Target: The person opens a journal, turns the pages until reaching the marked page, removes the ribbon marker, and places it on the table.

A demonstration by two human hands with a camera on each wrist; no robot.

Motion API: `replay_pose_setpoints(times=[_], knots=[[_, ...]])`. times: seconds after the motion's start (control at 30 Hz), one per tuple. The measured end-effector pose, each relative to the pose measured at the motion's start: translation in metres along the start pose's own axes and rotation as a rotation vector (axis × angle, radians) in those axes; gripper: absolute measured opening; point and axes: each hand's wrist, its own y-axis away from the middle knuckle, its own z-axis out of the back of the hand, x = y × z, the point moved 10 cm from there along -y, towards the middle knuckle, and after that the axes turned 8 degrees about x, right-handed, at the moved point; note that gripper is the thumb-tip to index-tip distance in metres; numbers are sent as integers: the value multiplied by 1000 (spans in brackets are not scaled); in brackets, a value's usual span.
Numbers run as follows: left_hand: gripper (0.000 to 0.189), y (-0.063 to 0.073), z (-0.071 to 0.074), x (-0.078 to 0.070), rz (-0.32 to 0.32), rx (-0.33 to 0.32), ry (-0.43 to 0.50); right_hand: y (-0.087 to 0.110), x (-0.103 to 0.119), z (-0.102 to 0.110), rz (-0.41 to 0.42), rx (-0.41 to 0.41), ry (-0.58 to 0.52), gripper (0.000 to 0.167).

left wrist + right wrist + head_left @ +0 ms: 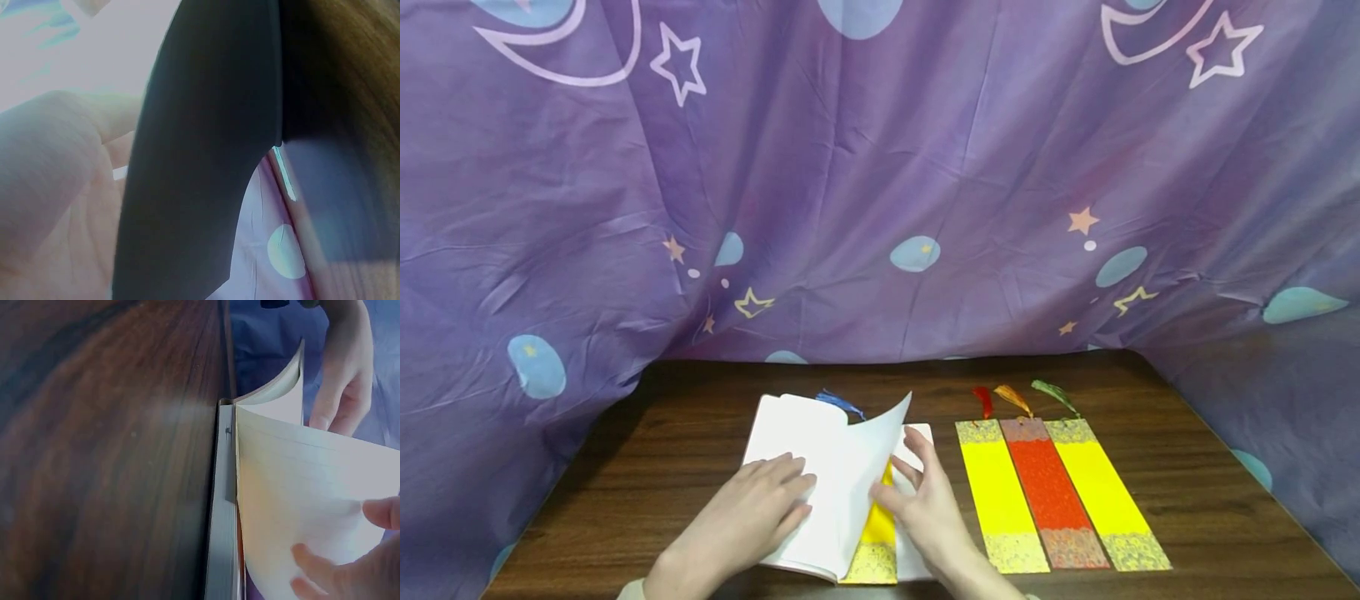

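Observation:
A notebook with blank white pages (801, 425) lies spread on the table. My left hand (763, 500) rests on its left page, palm down. One page (868, 467) stands raised and curved near the middle. At its right side is my right hand (921, 504), thumb and fingers spread apart. The right wrist view shows its fingertips (305, 556) against the face of the lifted page (294, 481). Beneath that page a yellow bookmark (878, 533) with a patterned end lies on the right-hand pages, partly covered. A blue tassel (838, 403) sticks out at the notebook's top.
Right of the notebook, two yellow bookmarks (1000, 492) (1105, 492) flank a red bookmark (1054, 487), with red, orange and green tassels pointing away. All lie on a dark wooden table (647, 450). A purple curtain (850, 183) with moons and stars hangs behind.

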Motion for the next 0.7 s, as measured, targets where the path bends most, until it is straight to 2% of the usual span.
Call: replay_pose_setpoints(times=[0.13, 0.3, 0.5, 0.7], knots=[[24, 0, 2, 2, 14, -8, -22, 2, -3, -14, -39, 102, 44, 71], [18, -1, 6, 7, 57, -47, -64, 10, -2, -31, -3, 240, 142, 60], [8, -3, 20, 10, 52, -179, -60, 22, 5, -52, 91, 379, 214, 53], [26, 1, 32, 17, 64, -266, -41, 29, 11, -69, 168, 483, 373, 53]])
